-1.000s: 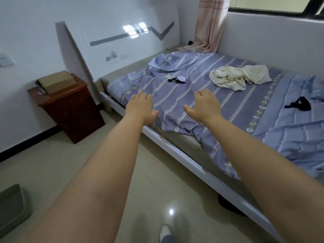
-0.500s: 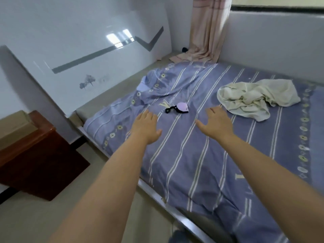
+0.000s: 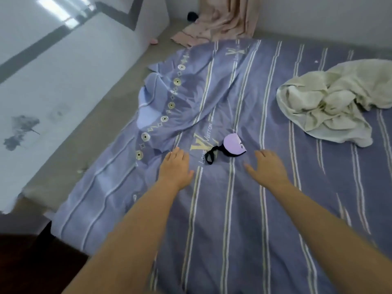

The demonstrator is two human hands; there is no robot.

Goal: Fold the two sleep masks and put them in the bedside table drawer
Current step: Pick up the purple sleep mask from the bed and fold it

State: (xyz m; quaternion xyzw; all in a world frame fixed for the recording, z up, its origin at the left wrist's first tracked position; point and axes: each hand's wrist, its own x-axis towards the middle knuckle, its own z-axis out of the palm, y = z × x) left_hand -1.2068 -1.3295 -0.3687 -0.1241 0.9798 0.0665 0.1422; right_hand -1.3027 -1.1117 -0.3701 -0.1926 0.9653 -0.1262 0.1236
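Observation:
A lilac sleep mask point(image 3: 234, 144) with a black strap lies crumpled on the blue striped bed sheet point(image 3: 233, 209). My left hand point(image 3: 175, 167) hovers flat just left of and nearer than the strap, fingers apart, holding nothing. On the other side, my right hand point(image 3: 268, 167) is spread open just below and right of the mask, also empty. Neither hand touches the mask. The second, black mask is out of view. Only a dark corner of the bedside table point(image 3: 25, 257) shows at the bottom left.
A crumpled cream cloth point(image 3: 331, 105) lies on the bed to the right. The white headboard point(image 3: 53, 81) leans along the left. A pink curtain point(image 3: 218, 20) pools at the far end of the bed.
I have moved over the bed; both hands have come forward to either side of the lilac mask. The bedside table has slid almost out of view, and the black mask no longer shows.

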